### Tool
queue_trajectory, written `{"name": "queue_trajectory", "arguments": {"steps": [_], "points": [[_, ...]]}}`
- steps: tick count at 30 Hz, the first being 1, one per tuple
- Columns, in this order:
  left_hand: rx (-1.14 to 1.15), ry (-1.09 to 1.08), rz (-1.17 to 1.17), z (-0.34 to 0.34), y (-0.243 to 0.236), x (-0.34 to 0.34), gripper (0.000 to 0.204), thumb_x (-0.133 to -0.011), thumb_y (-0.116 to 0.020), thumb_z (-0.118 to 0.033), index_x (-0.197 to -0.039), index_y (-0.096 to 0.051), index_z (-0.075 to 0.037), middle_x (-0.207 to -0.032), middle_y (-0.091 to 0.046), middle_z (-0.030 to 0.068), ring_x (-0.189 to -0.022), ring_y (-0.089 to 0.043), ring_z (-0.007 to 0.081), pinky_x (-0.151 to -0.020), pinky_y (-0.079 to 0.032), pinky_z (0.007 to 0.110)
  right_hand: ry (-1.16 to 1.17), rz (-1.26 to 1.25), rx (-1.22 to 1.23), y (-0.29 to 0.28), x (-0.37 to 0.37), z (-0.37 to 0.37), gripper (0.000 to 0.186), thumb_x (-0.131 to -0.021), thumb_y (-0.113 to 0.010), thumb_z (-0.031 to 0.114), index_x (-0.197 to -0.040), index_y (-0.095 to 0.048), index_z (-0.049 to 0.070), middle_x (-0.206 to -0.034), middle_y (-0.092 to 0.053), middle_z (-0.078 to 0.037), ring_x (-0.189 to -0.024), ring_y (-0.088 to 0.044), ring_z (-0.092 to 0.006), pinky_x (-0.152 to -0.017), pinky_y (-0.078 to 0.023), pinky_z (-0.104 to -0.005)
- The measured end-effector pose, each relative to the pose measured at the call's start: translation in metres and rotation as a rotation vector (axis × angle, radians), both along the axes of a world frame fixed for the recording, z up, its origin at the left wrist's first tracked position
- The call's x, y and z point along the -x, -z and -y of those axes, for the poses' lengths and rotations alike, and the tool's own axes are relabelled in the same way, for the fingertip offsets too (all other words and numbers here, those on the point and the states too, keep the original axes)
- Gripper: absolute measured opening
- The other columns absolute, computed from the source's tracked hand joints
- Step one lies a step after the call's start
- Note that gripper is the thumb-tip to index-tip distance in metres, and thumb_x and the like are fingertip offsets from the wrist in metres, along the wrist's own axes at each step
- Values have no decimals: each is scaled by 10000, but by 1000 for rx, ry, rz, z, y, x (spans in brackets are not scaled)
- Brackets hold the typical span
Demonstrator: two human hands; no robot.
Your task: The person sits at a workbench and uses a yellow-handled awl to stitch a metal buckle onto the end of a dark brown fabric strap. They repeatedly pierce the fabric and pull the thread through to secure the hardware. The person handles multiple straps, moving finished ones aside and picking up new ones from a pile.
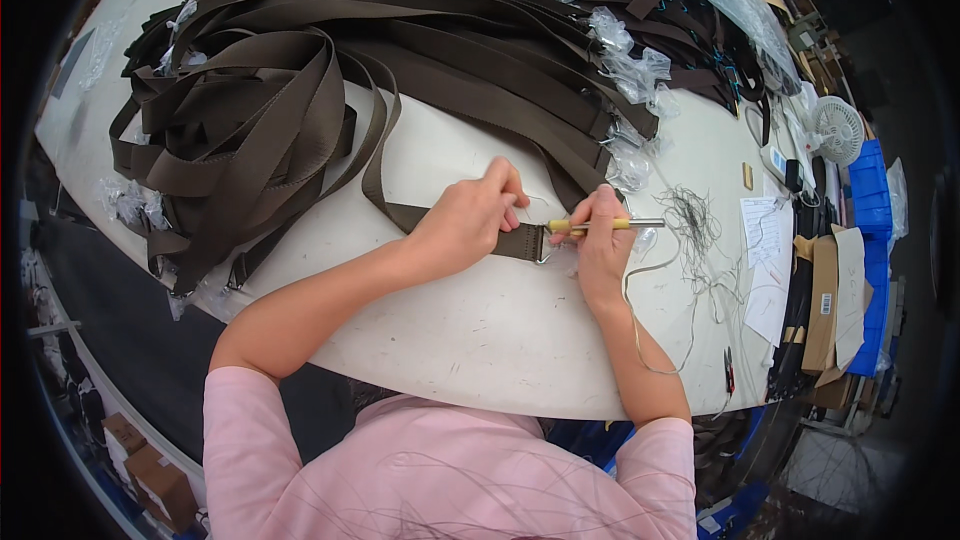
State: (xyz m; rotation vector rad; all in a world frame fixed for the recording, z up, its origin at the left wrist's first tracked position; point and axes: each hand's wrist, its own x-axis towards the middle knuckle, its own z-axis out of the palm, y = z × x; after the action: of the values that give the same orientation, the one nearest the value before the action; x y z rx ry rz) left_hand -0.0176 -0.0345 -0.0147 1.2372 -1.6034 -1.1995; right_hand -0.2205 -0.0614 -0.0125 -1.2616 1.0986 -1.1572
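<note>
A dark brown webbing strap (519,241) lies across the table in front of me, with a metal ring (544,246) at its end. My left hand (470,215) is closed in a pinch just above the strap; what its fingertips hold is too small to make out, though a thin thread shows beside them. In my right hand (604,245) is a pen-like tool (568,227) with a yellowish barrel and a metal rod, its yellowish end close to the ring. A thin pale cord (630,290) loops beside the right forearm.
A coiled heap of brown straps (250,130) fills the left side, and long straps (450,60) with plastic-wrapped ends lie beyond my hands. Tangled thread (690,225), papers (765,260) and small red-and-black snips (729,370) lie right. A white fan (838,130) and blue bins (870,190) stand farther right.
</note>
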Motion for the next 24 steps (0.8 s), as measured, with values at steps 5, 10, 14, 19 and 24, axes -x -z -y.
{"name": "queue_trajectory", "arguments": {"steps": [5,10,14,19,24], "points": [[-6,-24,57,-4,-9,-10,236,-1000,-533,21,-1236,-531,35,-1177,-634,183,-904,-706,234,-818,-574,340,0,15,40,-5,9,0,489,-1131,-377,339,-748,-513,67,-661,-556,-19,-561,-636,-113,-486,-402,-217],[546,94,475,-10,0,-5,242,-873,-655,21,-1115,-643,20,-1120,-635,115,-991,-652,252,-804,-578,361,-66,-39,-68,-2,3,-1,517,-1122,-402,405,-753,-547,73,-653,-563,-5,-569,-639,-94,-504,-398,-213],[706,167,691,-11,2,1,275,-748,-667,23,-1022,-642,23,-1056,-633,94,-948,-631,234,-731,-587,324,-59,-36,-55,2,5,-2,543,-1122,-403,421,-744,-560,65,-634,-558,-2,-558,-606,-81,-520,-422,-218],[767,182,808,-10,2,5,266,-694,-672,13,-955,-618,20,-982,-612,83,-890,-623,209,-680,-581,302,-50,-2,-92,5,3,-3,534,-1124,-419,382,-733,-569,50,-630,-577,-13,-559,-588,-76,-528,-436,-222],[758,128,738,-7,7,4,209,-735,-679,27,-926,-601,-3,-924,-603,78,-831,-624,218,-639,-574,315,-64,-29,-90,2,-1,-2,509,-1120,-436,364,-745,-574,49,-636,-583,-14,-550,-597,-80,-515,-428,-218]]}}
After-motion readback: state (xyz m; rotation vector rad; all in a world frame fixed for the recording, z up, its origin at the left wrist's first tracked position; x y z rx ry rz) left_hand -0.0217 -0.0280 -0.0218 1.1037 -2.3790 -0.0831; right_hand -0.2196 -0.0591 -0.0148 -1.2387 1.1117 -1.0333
